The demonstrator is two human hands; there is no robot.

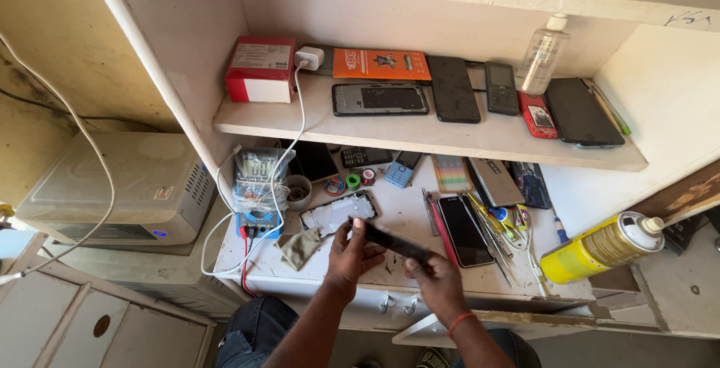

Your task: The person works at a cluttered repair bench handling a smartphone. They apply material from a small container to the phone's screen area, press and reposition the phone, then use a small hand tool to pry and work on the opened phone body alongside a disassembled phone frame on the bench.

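Note:
Both my hands hold a dark, flat phone screen panel (pixel 395 241) over the white workbench (pixel 409 214). My left hand (pixel 351 252) grips its left end with the thumb on top. My right hand (pixel 436 281), with a red band at the wrist, pinches its right end. Just behind the panel lies an opened phone body (pixel 338 213) with its insides showing. A folded khaki cloth (pixel 298 246) rests to the left of my left hand.
A black smartphone (pixel 464 229), tweezers and small tools (pixel 495 237) lie right of my hands. A yellow spray can (pixel 600 247) lies on its side at the right. The shelf (pixel 420 137) above holds several phones, a red box and a clear bottle (pixel 543 54). White cables (pixel 225 218) hang at left.

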